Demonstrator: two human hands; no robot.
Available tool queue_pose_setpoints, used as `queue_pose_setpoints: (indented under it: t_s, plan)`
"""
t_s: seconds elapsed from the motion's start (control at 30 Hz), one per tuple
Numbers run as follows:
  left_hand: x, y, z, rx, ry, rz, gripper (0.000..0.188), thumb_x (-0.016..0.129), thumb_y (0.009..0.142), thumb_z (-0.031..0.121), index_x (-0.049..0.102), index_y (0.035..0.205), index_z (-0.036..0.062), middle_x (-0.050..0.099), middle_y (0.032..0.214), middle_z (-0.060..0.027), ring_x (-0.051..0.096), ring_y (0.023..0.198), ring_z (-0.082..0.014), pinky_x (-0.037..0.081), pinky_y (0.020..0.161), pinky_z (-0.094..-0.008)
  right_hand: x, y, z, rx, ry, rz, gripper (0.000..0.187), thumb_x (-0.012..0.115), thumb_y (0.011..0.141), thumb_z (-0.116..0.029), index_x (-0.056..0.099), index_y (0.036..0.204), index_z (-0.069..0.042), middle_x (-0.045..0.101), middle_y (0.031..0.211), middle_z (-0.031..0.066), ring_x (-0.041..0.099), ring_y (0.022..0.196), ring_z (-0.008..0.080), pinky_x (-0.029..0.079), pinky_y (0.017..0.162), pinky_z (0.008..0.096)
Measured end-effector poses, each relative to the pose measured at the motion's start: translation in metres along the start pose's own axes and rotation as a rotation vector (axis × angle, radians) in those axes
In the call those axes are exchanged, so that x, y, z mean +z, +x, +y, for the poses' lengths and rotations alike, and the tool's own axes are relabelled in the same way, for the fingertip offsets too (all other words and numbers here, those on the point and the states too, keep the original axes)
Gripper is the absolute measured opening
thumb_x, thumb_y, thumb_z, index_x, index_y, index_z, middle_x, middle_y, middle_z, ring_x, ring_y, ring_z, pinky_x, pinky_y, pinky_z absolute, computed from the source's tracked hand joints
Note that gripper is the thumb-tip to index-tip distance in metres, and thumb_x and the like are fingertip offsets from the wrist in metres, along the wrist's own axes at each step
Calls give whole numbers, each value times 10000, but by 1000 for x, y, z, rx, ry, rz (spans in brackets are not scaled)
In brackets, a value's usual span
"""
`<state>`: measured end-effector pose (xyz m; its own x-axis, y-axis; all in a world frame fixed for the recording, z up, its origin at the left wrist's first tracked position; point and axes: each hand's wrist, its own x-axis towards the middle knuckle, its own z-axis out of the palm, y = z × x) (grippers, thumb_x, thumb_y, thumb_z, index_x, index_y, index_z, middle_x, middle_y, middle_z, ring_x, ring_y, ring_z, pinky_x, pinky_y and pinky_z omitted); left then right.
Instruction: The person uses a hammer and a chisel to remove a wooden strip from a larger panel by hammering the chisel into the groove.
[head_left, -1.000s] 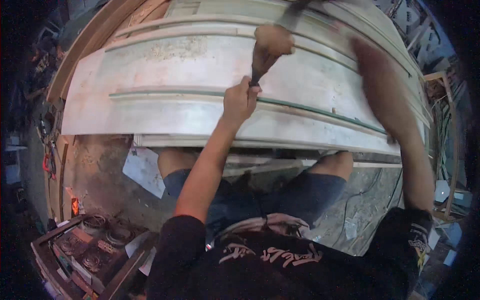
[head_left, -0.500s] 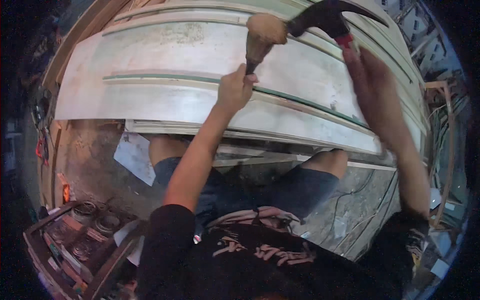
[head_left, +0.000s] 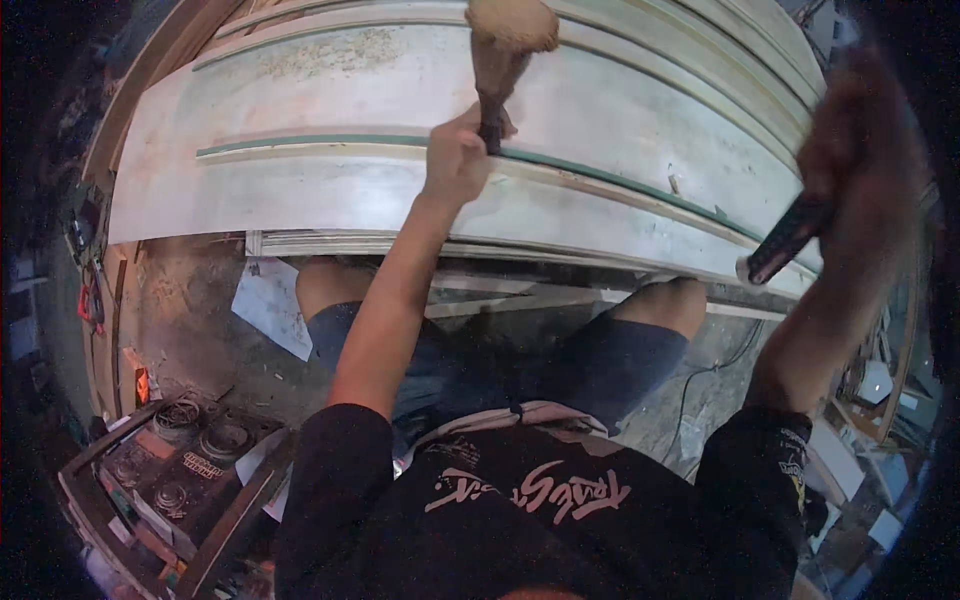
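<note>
My left hand [head_left: 460,155] is closed around the dark lower part of a chisel [head_left: 500,65], held upright over a long wooden strip [head_left: 590,187] with a green edge. The chisel's wooden handle ends in a wide, battered, mushroomed top. Its cutting tip is hidden by my fingers and the strip. At the right, my right hand [head_left: 845,150], blurred by motion, grips a hammer [head_left: 785,240]. The butt of its dark handle sticks out below the fist; the hammer's head is lost in the dark rim. The strip lies across a large pale board [head_left: 300,195].
More long strips [head_left: 700,75] lie along the far side of the board, with wood shavings [head_left: 335,50] near them. A tray [head_left: 175,470] of dusty round coils stands at lower left. Pliers with red handles [head_left: 90,300] hang at the left. A cable [head_left: 690,390] runs over the floor.
My right hand has swung the hammer away from the chisel's top, outward to the right. The chisel and my left hand appear slightly further left, with the grip unchanged.
</note>
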<state>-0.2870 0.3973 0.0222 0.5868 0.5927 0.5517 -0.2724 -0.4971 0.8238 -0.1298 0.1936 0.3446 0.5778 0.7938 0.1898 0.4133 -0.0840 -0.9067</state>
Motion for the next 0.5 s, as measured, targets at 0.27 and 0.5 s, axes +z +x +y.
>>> queue_pose_setpoints:
  t_s: [0.27, 0.5]
  plan:
    - [0, 3, 6, -116, -184, 4, 1273, 55, 660, 976, 662, 1082, -60, 701, 1019, -157, 663, 966, -238, 490, 895, -383, 58, 34, 191, 415, -378, -294, 506, 509, 982, -531, 614, 882, -46, 471, 632, 0, 476, 474, 89, 398, 422, 260]
    - [-8, 1, 10, -148, -113, -19, 995, 189, 897, 808, 682, 994, -51, 711, 956, -134, 674, 910, -210, 506, 787, -329, 64, 70, 227, -124, -1355, -336, 445, 559, 953, -421, 672, 934, 9, 701, 832, 185, 681, 763, 363, 518, 700, 431]
